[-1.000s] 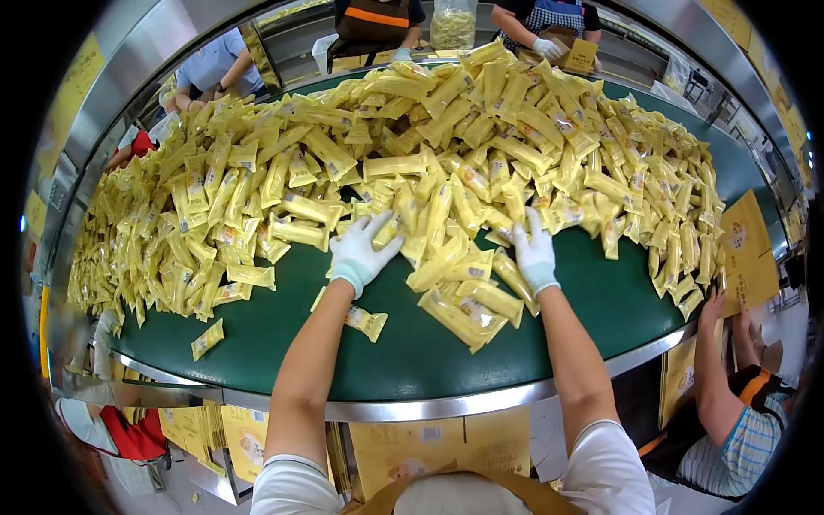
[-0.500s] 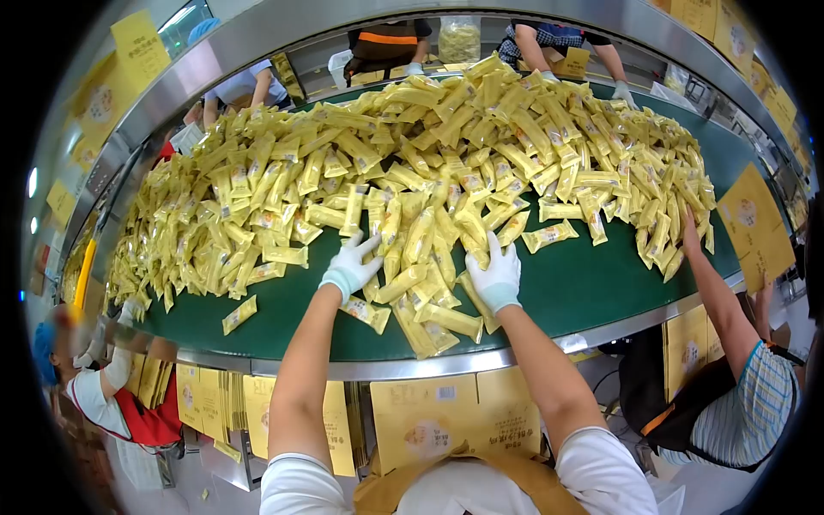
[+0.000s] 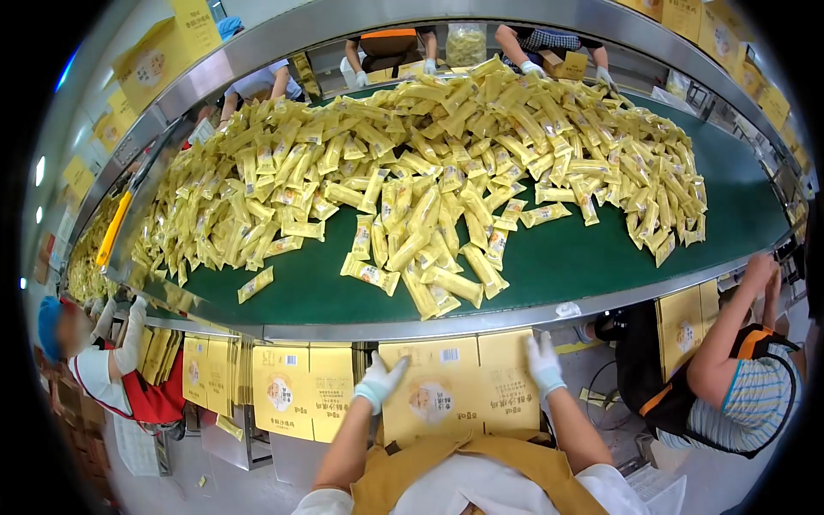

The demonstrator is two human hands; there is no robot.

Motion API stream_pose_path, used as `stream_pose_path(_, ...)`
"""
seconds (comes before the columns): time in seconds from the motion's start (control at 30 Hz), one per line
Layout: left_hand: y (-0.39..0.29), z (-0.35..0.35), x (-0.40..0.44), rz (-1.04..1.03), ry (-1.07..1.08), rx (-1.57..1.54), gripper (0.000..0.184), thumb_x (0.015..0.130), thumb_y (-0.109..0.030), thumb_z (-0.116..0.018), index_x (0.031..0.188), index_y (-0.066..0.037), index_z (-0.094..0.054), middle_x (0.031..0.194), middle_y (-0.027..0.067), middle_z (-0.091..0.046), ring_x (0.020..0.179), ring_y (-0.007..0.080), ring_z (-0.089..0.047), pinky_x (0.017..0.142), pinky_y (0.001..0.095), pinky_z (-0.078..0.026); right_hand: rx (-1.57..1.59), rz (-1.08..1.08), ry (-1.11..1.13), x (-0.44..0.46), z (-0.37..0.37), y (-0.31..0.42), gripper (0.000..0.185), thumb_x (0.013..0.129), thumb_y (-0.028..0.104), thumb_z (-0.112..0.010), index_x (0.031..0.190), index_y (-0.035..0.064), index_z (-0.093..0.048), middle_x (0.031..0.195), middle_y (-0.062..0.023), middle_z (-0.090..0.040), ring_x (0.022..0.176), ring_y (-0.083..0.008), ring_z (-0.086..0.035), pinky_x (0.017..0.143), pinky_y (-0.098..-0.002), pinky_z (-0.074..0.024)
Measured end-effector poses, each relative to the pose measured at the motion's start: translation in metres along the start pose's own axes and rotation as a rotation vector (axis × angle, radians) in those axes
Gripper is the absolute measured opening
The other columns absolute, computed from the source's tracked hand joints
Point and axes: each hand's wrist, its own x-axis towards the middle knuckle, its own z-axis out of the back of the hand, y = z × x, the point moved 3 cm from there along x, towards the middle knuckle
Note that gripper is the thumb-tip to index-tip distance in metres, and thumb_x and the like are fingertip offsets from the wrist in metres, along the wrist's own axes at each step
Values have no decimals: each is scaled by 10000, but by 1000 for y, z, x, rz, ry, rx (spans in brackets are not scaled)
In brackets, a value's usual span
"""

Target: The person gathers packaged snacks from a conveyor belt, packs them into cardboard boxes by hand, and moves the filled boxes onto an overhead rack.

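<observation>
A stack of flat yellow cardboard cartons [image 3: 505, 399] with printed labels stands upright before me, below the belt's edge. My left hand [image 3: 382, 379], in a white glove, is at its left edge, thumb and fingers spread. At the right edge is my right hand [image 3: 544, 360], also gloved, with fingers stretched upward. Neither hand visibly grips anything; whether they touch the cartons is hard to tell. Beyond the metal rim, a large heap of yellow wrapped snack packets [image 3: 412, 154] lies on the green conveyor belt [image 3: 566, 257], some spilling toward me.
The metal rim [image 3: 463, 327] runs between me and the belt. More flat cartons [image 3: 305, 390] stand to the left. A person in a red apron [image 3: 154, 395] works at left, another in a striped shirt [image 3: 742, 399] sits at right. Several people's hands work across the belt.
Both my hands have left the packets and moved back and down to the carton stack. The person at right has drawn an arm back from the heap. The view has shifted.
</observation>
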Motion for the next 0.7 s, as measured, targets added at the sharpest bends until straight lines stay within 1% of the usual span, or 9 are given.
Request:
stream_pose_path(0.03, 3, -16, 0, -30, -144, -33, 943, 916, -631, -550, 1486, 91, -347, 1276, 320, -619, 1210, 423, -606, 1053, 419, -449, 110, -192, 313, -8, -6, 11, 1017, 937, 685, -452, 1567, -60, -165, 1595, -287, -285, 1497, -423, -248, 1214, -391, -218)
stream_pose_path(0.1, 7, -33, -2, -90, -429, -97, 952, 909, -586, -607, 1509, 84, -295, 1294, 334, -602, 1229, 423, -594, 1045, 415, -458, 109, -137, 215, -11, -12, 13, 1004, 927, 661, -503, 1564, -51, -193, 1564, -305, -331, 1459, -434, -322, 1190, -405, -268)
stream_pose_path(0.2, -14, 5, -36, -127, -225, -457, 859, 921, -481, -654, 1492, 78, -340, 1312, 312, -601, 1223, 413, -597, 1032, 398, -467, 243, -87, 238, -37, 24, 50, 919, 960, 596, -505, 1543, -61, -236, 1539, -267, -386, 1427, -387, -380, 1169, -400, -304)
stream_pose_path(0.33, -40, 53, -105, -600, -164, -1013, 716, 1022, -505, -477, 1442, 74, -438, 1315, 246, -615, 1201, 343, -606, 1030, 401, -459, 526, 287, 75, -46, 68, 67, 752, 1020, 527, -447, 1488, -53, -347, 1449, -195, -495, 1365, -297, -447, 1154, -393, -327)
stream_pose_path(0.4, -60, 73, -143, -793, 223, -1140, 699, 1046, -526, -376, 1378, 72, -520, 1376, 246, -574, 1253, 350, -569, 1053, 418, -435, 948, 430, 34, -48, 97, 93, 670, 1046, 517, -396, 1438, -26, -425, 1395, -166, -528, 1335, -263, -465, 1165, -394, -310)
stream_pose_path(0.43, -66, 76, -154, -889, 422, -1196, 713, 1058, -537, -326, 1346, 72, -560, 1407, 246, -553, 1279, 353, -551, 1065, 427, -423, 949, 425, 22, -53, 115, 104, 665, 1047, 536, -383, 1412, -15, -458, 1418, -170, -517, 1352, -279, -457, 1177, -402, -289)
stream_pose_path(0.47, -70, 73, -158, -1020, 495, -1050, 677, 1064, -497, -309, 1323, 63, -587, 1429, 252, -531, 1295, 369, -533, 1078, 437, -407, 906, 542, -13, -50, 124, 99, 725, 1063, 565, -297, 1451, -38, -412, 1493, -207, -453, 1416, -322, -401, 1204, -450, -256)
stream_pose_path(0.63, -90, 58, -177, -1454, 689, -456, 503, 1037, -301, -334, 1308, -6, -638, 1486, 292, -457, 1320, 461, -484, 1129, 485, -341, 915, 481, -56, -41, 118, 88, 720, 1072, 535, -318, 1512, -35, -311, 1519, -239, -406, 1445, -340, -354, 1209, -458, -258)
stream_pose_path(0.7, -96, 65, -179, -1515, 536, -314, 472, 1013, -268, -353, 1259, -43, -687, 1437, 277, -512, 1279, 460, -525, 1117, 492, -368, 953, 440, -249, -46, 113, 83, 726, 1064, 532, -347, 1511, -40, -317, 1527, -247, -386, 1444, -347, -362, 1200, -456, -285)
